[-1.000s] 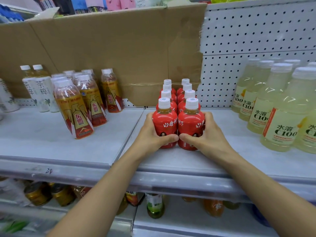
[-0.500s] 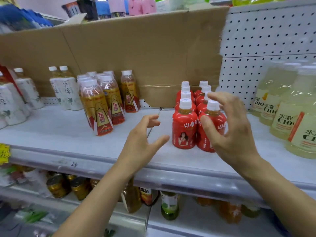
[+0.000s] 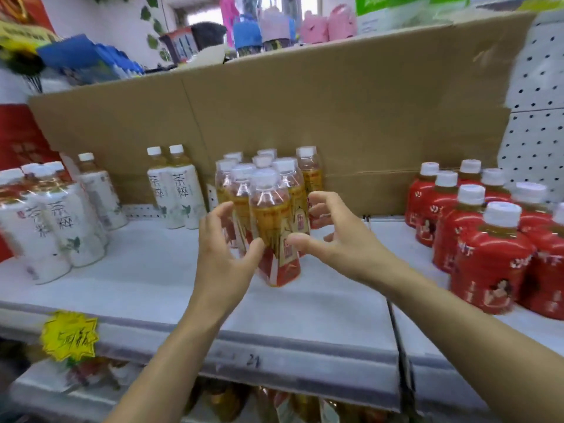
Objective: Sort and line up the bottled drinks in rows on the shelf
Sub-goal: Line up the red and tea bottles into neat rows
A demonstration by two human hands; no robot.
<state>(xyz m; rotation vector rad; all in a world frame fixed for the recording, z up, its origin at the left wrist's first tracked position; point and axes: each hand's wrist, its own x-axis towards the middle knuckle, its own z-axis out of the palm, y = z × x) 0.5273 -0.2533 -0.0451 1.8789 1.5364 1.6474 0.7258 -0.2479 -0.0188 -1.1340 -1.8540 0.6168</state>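
A cluster of several amber tea bottles (image 3: 271, 227) with white caps and red-and-gold labels stands mid-shelf, not in straight rows. My left hand (image 3: 225, 254) is at the cluster's left side, thumb touching the front bottle, fingers spread along the bottles behind. My right hand (image 3: 332, 239) is at its right side, thumb tip against the front bottle, fingers loosely bent beside the cluster. Red-wrapped bottles (image 3: 494, 264) stand in two rows on the right. White tea bottles (image 3: 180, 196) stand at the back, with more (image 3: 61, 227) at the far left.
The grey shelf (image 3: 152, 276) has bare surface in front of and left of the amber cluster. Brown cardboard (image 3: 335, 117) lines the back, with white pegboard (image 3: 537, 141) at the right. A yellow price tag (image 3: 69, 335) hangs on the shelf's front edge. More bottles (image 3: 225, 401) sit on the shelf below.
Both hands left the red bottles and moved left to the amber cluster, now bracketing it. My view swung left, so the red rows sit at the right edge.
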